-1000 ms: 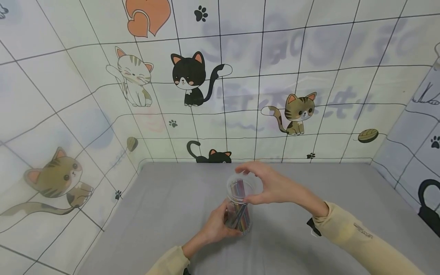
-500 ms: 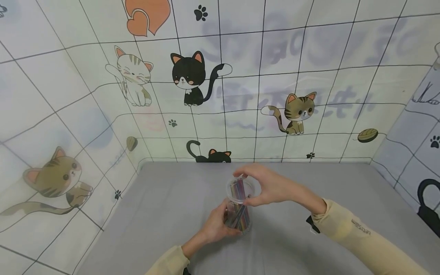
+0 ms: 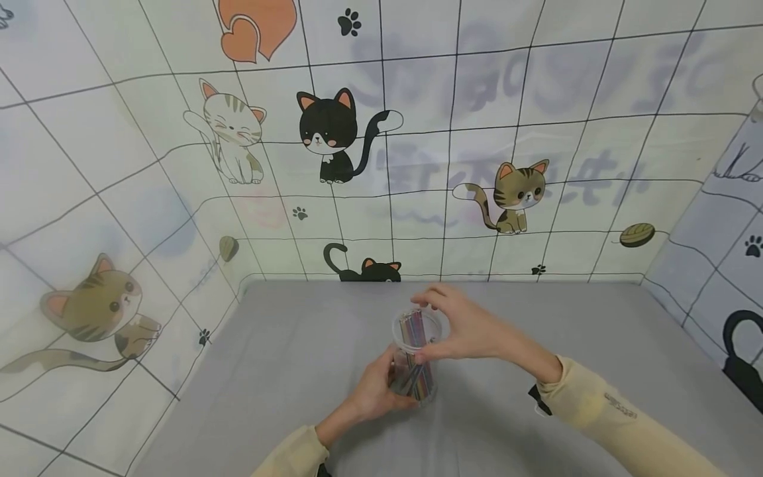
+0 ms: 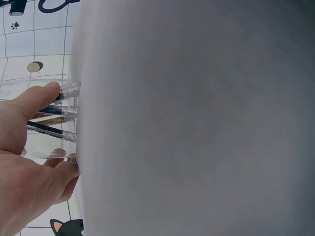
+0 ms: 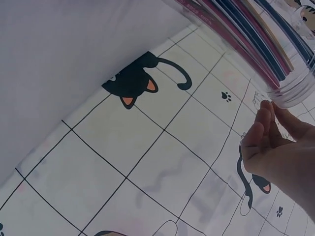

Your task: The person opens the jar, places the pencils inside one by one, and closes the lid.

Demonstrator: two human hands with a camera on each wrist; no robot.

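Note:
A clear plastic jar (image 3: pixel 432 387) stands on the grey table, full of slim pens (image 3: pixel 412 329) in several colours. My left hand (image 3: pixel 374 392) grips the jar's lower body, thumb on the near side. In the left wrist view, clear pen ends (image 4: pixel 69 112) show through the wall near the base. Over the jar's round see-through lid (image 3: pixel 442 324), my right hand (image 3: pixel 471 326) spans with curled fingers, thumb at the near edge and fingertips at the far edge. The right wrist view has fingertips against the clear lid end (image 5: pixel 295 96); the thumb is not clearly visible there.
The grey table (image 3: pixel 286 358) reaches back to a white grid-patterned cloth wall (image 3: pixel 417 218) printed with cartoon cats. Similar cloth hangs on both sides. A black strap-like object (image 3: pixel 742 364) is at the right edge.
My right hand's fingers and thumb have shifted slightly around the lid, the thumb toward the near left and the fingertips a little to the right. The left hand and jar stay in place.

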